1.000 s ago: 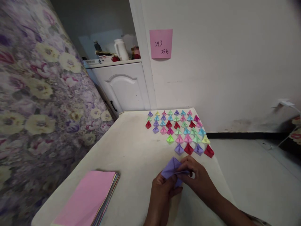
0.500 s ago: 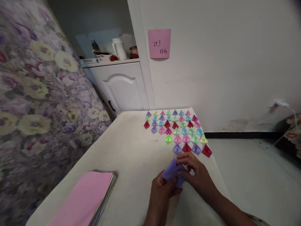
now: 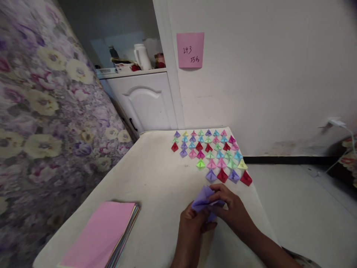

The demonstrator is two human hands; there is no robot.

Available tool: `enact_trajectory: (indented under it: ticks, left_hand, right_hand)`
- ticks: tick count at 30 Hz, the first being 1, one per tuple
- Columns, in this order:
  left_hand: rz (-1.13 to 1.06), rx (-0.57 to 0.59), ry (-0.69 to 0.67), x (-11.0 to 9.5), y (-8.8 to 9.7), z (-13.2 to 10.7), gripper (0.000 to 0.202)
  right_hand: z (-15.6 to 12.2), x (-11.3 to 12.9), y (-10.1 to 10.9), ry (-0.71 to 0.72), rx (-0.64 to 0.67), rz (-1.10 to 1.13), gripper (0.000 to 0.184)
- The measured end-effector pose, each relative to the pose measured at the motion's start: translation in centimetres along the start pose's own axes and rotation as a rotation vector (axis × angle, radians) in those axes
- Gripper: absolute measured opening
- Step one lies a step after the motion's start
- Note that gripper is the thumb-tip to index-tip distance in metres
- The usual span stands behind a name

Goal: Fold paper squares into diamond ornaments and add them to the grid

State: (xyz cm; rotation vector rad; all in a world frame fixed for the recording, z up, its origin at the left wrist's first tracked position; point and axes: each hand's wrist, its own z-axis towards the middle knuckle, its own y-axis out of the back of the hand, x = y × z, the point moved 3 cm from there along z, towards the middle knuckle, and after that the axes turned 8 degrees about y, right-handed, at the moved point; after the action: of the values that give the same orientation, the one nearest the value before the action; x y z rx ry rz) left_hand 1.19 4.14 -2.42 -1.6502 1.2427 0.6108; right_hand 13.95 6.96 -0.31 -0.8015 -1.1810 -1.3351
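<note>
A partly folded piece of purple paper (image 3: 201, 198) is held in the air over the near right of the table. My left hand (image 3: 192, 225) is closed on its lower left part, thumb on top. My right hand (image 3: 230, 206) pinches its right side between thumb and fingers, which hide some of the folds. Just beyond my hands, several small folded paper pieces stand in rows; the closest include a purple folded piece (image 3: 211, 176), a red one (image 3: 222, 175) and another red one (image 3: 246, 178).
A stack of coloured paper with a pink sheet on top (image 3: 102, 232) lies at the table's near left. The cream-covered table (image 3: 156, 178) meets the wall at the back. A flowered curtain (image 3: 55, 123) hangs along the left; a white cabinet (image 3: 145, 100) stands behind.
The purple paper has been turned and opened out somewhat, with a flap now showing by my right fingers. Both hands keep their hold in nearly the same place.
</note>
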Motion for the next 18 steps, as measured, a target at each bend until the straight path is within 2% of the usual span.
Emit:
enact_trajectory:
  ticks: [3, 5, 9, 11, 14, 18]
  left_hand:
    - [-0.009, -0.004, -0.002, 0.1, 0.0, -0.1, 0.029]
    - [-0.009, -0.003, 0.003, 0.1, 0.0, -0.1, 0.03]
    - [0.004, 0.018, 0.014, 0.2, -0.1, 0.0, 0.03]
    - [0.019, 0.024, 0.031, 0.1, -0.2, 0.0, 0.031]
    - [0.032, 0.015, 0.054, 0.2, -0.2, 0.1, 0.032]
    - [0.015, 0.011, 0.028, 0.2, -0.1, 0.0, 0.032]
  right_hand:
    - [0.1, 0.3, 0.5, 0.037, -0.019, 0.006, 0.012]
    - [0.2, 0.3, 1.1, 0.045, -0.048, -0.003, 0.021]
    - [0.5, -0.4, 1.8, -0.036, -0.042, 0.035, 0.033]
    - [0.7, -0.6, 1.8, -0.038, -0.003, 0.096, 0.031]
    - [0.9, -0.5, 1.7, -0.002, 0.045, 0.167, 0.019]
    - [0.9, -0.7, 1.4, -0.017, 0.068, 0.139, 0.007]
